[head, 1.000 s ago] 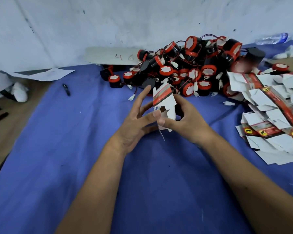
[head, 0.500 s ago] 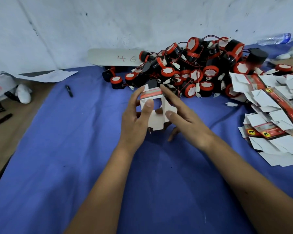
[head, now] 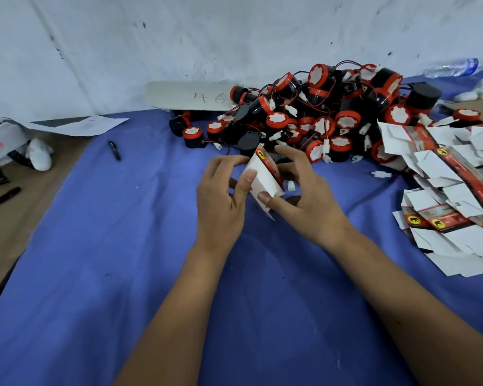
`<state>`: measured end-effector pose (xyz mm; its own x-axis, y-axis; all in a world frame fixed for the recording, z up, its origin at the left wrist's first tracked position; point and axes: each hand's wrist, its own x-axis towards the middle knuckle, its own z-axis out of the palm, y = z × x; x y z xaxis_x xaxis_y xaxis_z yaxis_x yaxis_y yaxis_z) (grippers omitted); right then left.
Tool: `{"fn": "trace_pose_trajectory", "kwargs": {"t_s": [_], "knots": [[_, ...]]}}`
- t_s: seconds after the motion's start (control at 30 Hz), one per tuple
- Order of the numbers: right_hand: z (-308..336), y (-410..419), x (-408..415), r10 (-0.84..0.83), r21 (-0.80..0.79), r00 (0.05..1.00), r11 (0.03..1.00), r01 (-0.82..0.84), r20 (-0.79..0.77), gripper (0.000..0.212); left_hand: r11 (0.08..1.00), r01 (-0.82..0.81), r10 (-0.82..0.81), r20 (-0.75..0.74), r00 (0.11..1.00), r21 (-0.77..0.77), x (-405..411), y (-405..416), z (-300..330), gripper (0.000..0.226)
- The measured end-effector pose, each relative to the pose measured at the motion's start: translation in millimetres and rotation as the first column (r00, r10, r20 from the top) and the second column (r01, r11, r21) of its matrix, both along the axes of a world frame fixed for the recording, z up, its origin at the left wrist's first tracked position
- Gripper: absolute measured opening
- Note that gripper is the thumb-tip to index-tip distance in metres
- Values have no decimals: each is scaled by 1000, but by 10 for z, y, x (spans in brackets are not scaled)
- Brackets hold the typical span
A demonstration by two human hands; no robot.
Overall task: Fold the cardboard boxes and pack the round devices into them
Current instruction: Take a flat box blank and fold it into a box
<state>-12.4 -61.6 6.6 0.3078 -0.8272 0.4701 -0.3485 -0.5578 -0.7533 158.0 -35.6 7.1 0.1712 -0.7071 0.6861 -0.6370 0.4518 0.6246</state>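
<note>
Both hands, left hand (head: 221,201) and right hand (head: 307,201), pinch the half-folded white-and-red cardboard box (head: 264,178) between them, long axis tilted away toward the black-and-red round devices (head: 326,112) just beyond.

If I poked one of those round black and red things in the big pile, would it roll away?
Probably a bit. The round devices look like short drums, so one lying on its side could roll, while one sitting on its flat face should stay. Their thin wires look tangled together in the pile, so a poked one might drag its neighbours. The blue cloth would likely slow it.
</note>
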Motion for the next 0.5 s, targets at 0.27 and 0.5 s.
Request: {"fn": "trace_pose_trajectory", "kwargs": {"t_s": [0.27,0.5], "knots": [[-31,97,91,191,38,979,980,-194,72,93,939,-324,329,30,944,-110,101,9,8,25],[-83,23,121,62,-128,988,988,-80,-140,105,952,-210,240,115,964,-222,0,7,28,14]]}}
